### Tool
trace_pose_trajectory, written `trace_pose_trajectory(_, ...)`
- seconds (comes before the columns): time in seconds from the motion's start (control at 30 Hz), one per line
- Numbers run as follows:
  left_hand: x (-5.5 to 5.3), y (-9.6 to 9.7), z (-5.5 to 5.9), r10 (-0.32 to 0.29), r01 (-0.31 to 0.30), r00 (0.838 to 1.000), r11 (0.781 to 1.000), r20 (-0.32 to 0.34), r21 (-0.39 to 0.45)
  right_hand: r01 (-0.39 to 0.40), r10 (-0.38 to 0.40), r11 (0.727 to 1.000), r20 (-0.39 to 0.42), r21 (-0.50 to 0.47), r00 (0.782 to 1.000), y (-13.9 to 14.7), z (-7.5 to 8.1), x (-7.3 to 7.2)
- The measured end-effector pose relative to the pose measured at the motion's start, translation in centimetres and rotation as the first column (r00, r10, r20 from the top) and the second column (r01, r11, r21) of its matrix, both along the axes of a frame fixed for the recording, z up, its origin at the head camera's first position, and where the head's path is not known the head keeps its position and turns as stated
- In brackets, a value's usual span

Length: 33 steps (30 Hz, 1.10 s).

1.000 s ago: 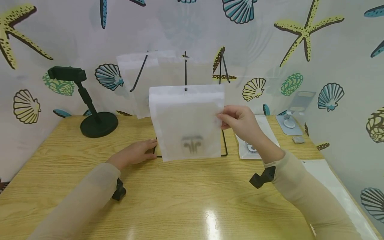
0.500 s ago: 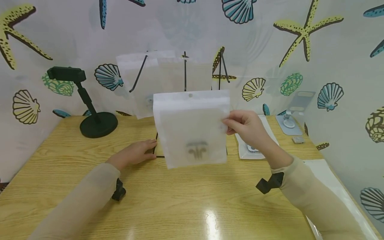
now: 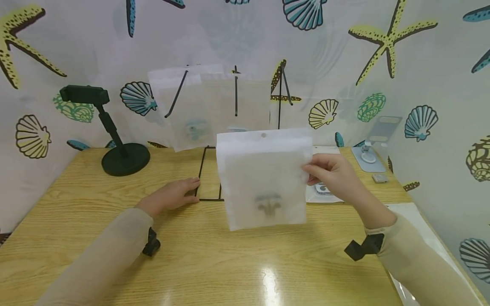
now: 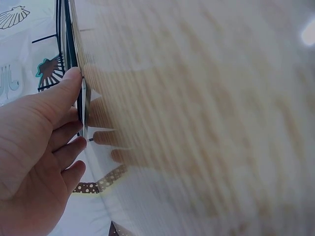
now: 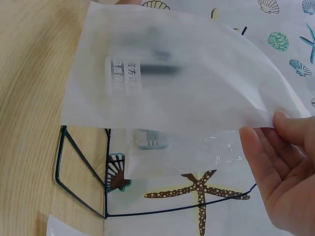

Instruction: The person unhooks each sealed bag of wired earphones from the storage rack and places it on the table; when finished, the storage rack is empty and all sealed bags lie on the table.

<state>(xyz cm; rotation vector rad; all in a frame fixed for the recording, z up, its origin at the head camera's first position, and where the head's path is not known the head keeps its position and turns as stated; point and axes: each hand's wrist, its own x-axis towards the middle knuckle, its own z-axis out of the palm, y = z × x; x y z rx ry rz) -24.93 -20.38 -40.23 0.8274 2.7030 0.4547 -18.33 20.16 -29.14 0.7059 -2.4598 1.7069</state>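
A translucent white pouch (image 3: pixel 264 178) hangs flat from my right hand (image 3: pixel 332 172), thumb and fingers pinching its right edge. It has a hang hole near the top and a dark shape showing through low down; the right wrist view shows a white label (image 5: pixel 123 76) on its other side. Behind it stands a black wire display rack (image 3: pixel 202 165) with prongs, its base partly hidden by the pouch. My left hand (image 3: pixel 172 194) holds the rack's left base wire between thumb and fingers. Other pouches (image 3: pixel 191 127) hang on the rack's left and middle prongs.
A black phone stand (image 3: pixel 124 157) is at the back left. At right lie another pouch (image 3: pixel 321 196), a grey folding stand (image 3: pixel 368 159), a small grey block (image 3: pixel 380 178) and a white sheet (image 3: pixel 409 216). A patterned cloth backs the wooden table (image 3: pixel 229 267).
The pouch in my right hand has come off the tip of the middle prong and moved right, down and toward me. My left hand has stayed at the rack's base.
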Motion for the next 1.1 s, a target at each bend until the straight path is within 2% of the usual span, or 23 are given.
trace_pose_trajectory(0.53, 0.1, 0.2, 0.3, 0.003, -0.004, 1.0, 1.0, -0.007, -0.012, -0.074, 0.076, 0.997, 0.084, -0.029, 0.994, 4.1, -2.0, 1.8)
trace_pose_trajectory(0.73, 0.1, 0.1, 0.2, 0.007, -0.007, 1.0, 1.0, -0.005, -0.019, -0.141, 0.144, 0.989, 0.075, -0.053, 0.987, 6.1, -2.7, 2.4)
trace_pose_trajectory(0.93, 0.1, 0.2, 0.2, 0.009, -0.009, 1.0, 1.0, -0.007, -0.021, -0.173, 0.173, 0.985, 0.057, -0.005, 0.983, 7.6, -2.9, 3.2)
trace_pose_trajectory(1.1, 0.1, 0.2, 0.2, 0.015, -0.015, 1.0, 1.0, 0.005, -0.019, -0.217, 0.216, 0.976, 0.075, 0.002, 0.973, 8.7, -3.1, 3.8)
